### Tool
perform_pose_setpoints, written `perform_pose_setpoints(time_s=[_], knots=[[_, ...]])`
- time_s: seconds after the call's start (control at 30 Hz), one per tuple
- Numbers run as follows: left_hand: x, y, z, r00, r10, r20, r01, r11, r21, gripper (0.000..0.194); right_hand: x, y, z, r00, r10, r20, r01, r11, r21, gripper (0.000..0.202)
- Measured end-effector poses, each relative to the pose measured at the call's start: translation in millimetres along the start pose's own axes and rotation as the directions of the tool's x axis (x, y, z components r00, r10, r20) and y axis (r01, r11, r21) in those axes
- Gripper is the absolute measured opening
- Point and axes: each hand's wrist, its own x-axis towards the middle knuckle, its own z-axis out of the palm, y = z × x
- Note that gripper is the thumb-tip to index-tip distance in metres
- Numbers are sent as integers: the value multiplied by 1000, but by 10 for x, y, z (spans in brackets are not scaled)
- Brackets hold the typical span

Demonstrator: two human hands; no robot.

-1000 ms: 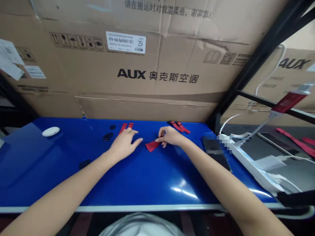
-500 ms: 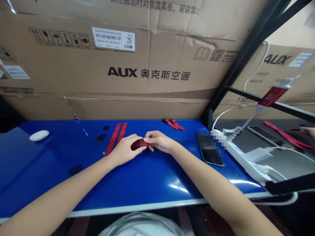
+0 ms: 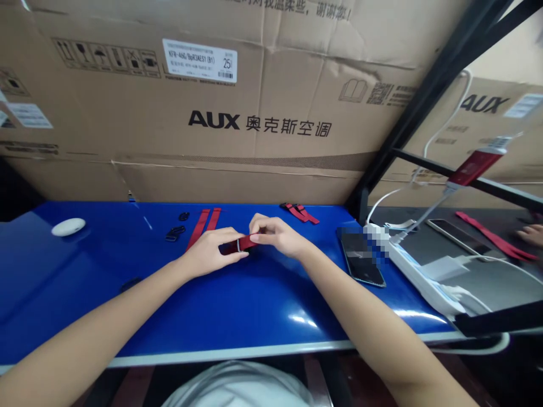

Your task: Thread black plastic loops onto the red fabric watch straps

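Observation:
A short red webbing strap (image 3: 248, 242) runs through a dark buckle (image 3: 238, 245) just above the blue table. Thumb and fingers of my left hand (image 3: 212, 249) grip the buckle at its upper and lower edges. My right hand (image 3: 278, 236) pinches the strap to the right of the buckle. Part of the strap is hidden by my fingers. Beyond my left hand lie two flat red straps (image 3: 215, 219), and left of them black plastic buckles (image 3: 175, 233). Another black piece (image 3: 130, 284) is partly covered by my left forearm.
Red straps with black buckles (image 3: 300, 212) lie at the table's back edge. A white oval object (image 3: 68, 227) rests at far left. To the right are a phone (image 3: 365, 265), a white power strip (image 3: 418, 277) with cables, and another person's hand (image 3: 532, 234). A cardboard box (image 3: 271, 147) stands behind.
My right hand has shifted slightly up and right, and more red strap shows past the buckle. My left hand has moved a little left, its thumb and fingers wider apart.

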Motion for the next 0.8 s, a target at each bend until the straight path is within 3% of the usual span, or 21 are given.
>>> perform_pose_setpoints(time_s=[0.1,0.23,0.37,0.5,0.6,0.67,0.73,0.8], knots=[[8,89,-66,1000,-12,-23,11,997,-71,29,-12,-29,15,999,22,-34,-9,946,323,20],[2,85,-68,996,-80,-36,74,987,-140,35,-7,-52,-1,994,54,-91,0,861,508,25],[34,73,51,983,-184,-17,176,962,-207,46,26,-36,90,980,129,-150,-39,869,493,28],[35,186,152,971,-236,23,235,942,-241,34,63,-76,140,960,162,-227,-49,898,437,34],[-34,271,127,949,-246,199,295,913,-281,38,32,-201,-53,909,165,-382,6,913,408,37],[-86,274,88,906,-230,357,346,887,-307,37,-22,-296,-235,860,131,-494,94,909,405,33],[-106,228,67,874,-237,425,388,866,-314,37,-73,-351,-347,870,109,-482,123,897,424,30],[-81,169,69,887,-293,357,411,853,-321,37,-89,-338,-327,907,172,-385,30,884,467,32]])
